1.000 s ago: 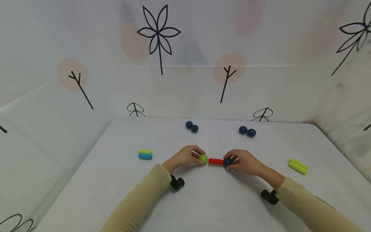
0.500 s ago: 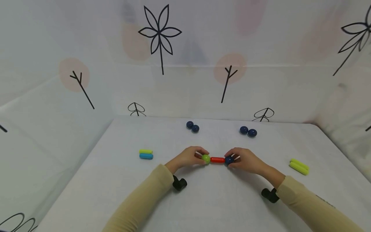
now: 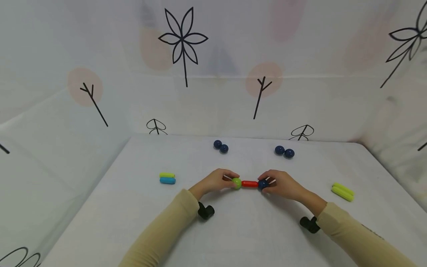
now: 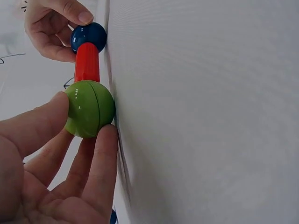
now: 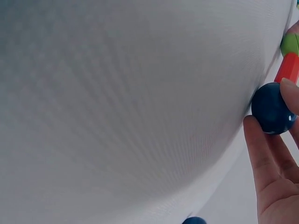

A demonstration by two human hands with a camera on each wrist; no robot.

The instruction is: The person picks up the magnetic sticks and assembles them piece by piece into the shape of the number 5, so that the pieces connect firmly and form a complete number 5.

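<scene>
A white cloth covers the surface [image 3: 247, 237], with white walls printed with black trees and flowers behind it. Near the middle, the left hand [image 3: 215, 181] pinches a green ball [image 3: 236, 183] in a closed grip of thumb and fingers, and the right hand [image 3: 283, 185] pinches a dark blue ball [image 3: 262, 183] the same way. A short red stick [image 3: 250, 183] lies between the two balls, touching both, all resting on the surface. To the left lie a yellow stick on a blue stick [image 3: 167, 180]; to the right, two yellow-green sticks [image 3: 342, 191]. Farther back sit two pairs of dark balls [image 3: 221, 146], the second pair [image 3: 284, 151] well apart to the right.
</scene>
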